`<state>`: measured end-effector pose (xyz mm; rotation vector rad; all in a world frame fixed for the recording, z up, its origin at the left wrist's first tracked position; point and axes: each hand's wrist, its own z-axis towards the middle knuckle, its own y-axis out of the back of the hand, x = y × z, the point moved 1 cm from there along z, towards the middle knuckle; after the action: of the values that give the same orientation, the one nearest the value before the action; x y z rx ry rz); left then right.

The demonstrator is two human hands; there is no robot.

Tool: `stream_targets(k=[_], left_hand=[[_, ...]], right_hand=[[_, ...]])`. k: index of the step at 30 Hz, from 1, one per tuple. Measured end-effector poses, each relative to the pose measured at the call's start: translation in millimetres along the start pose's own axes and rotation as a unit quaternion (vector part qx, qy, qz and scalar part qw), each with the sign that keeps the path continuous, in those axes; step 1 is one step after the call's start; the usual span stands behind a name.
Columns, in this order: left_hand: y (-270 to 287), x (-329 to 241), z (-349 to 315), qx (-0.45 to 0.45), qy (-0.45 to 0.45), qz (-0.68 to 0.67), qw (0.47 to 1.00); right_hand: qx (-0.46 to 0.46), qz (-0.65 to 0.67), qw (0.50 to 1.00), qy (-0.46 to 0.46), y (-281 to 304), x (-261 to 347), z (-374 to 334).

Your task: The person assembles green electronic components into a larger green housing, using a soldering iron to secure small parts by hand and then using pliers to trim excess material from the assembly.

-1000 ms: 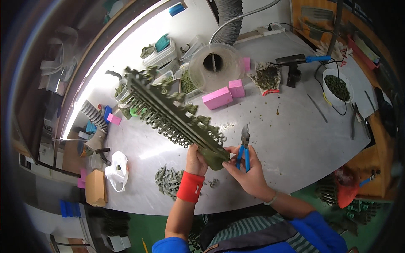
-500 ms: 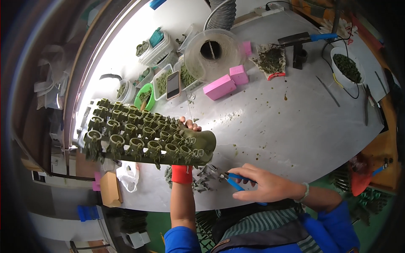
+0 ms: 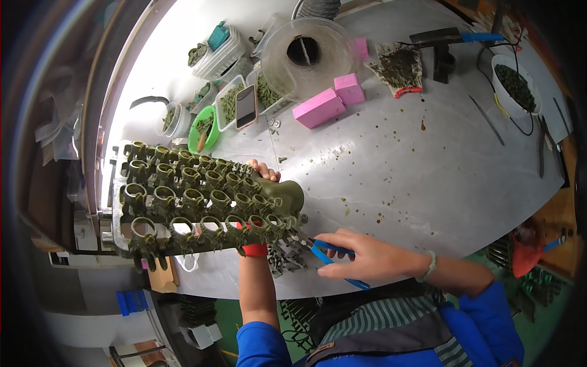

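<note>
My left hand (image 3: 264,170) grips a long dark-green wax tree (image 3: 202,199) from behind, near its smooth rounded right end. Only some fingers show over its far edge; a red band circles that wrist. Rows of small ring-topped green parts cover the tree, held above the table. In my right hand (image 3: 380,257) are blue-handled pliers (image 3: 333,255). Their tips point at the tree's lower right corner; whether they touch it I cannot tell. Below this corner lies a heap of small grey-green pieces (image 3: 284,260).
Tubs of green bits and a phone (image 3: 246,107) stand at the back left, beside a round clear plastic hood (image 3: 278,58). Pink blocks (image 3: 319,109), a stained cloth (image 3: 397,67) and a white bowl (image 3: 498,101) lie farther right. Green crumbs dot the grey table (image 3: 440,171).
The wax tree has tilted, its left end lower and the ring openings showing more. My right hand has brought the pliers left, closer to the tree's right end. The whole view has shifted slightly.
</note>
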<state>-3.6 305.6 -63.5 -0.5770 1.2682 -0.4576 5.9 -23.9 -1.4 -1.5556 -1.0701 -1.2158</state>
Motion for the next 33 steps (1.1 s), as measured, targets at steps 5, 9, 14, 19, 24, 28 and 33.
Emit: stream_targets(k=[5,9,14,19,24,28,33], left_hand=[[2.3,6.5,10.4,-0.016,0.019,0.023,0.999],[8.4,4.6,19.0,0.007,0.03,0.027,0.999],[4.2,12.5,30.3,0.013,0.012,0.053,0.998],[-3.8,20.6,34.0,0.0,0.0,0.006,1.0],[-6.2,23.6,33.8,0.02,0.004,0.029,0.999],[0.9,20.9,35.5,-0.006,0.028,-0.081,0.996],[-7.0,22.8,33.0,-0.038,0.025,-0.074,0.996]], right_hand=[[-0.01,0.019,0.999,0.026,5.8,-6.1,8.8],[0.071,0.132,0.989,-0.001,14.9,-13.9,16.9],[0.052,0.189,0.981,0.003,11.2,-34.1,13.6],[0.013,0.085,0.996,0.012,12.3,-31.4,10.1],[-0.045,0.041,0.995,0.084,8.1,-32.9,14.9],[-0.047,0.013,0.993,0.11,5.6,-31.2,15.6],[-0.087,-0.001,0.989,0.122,0.4,-29.4,16.3]])
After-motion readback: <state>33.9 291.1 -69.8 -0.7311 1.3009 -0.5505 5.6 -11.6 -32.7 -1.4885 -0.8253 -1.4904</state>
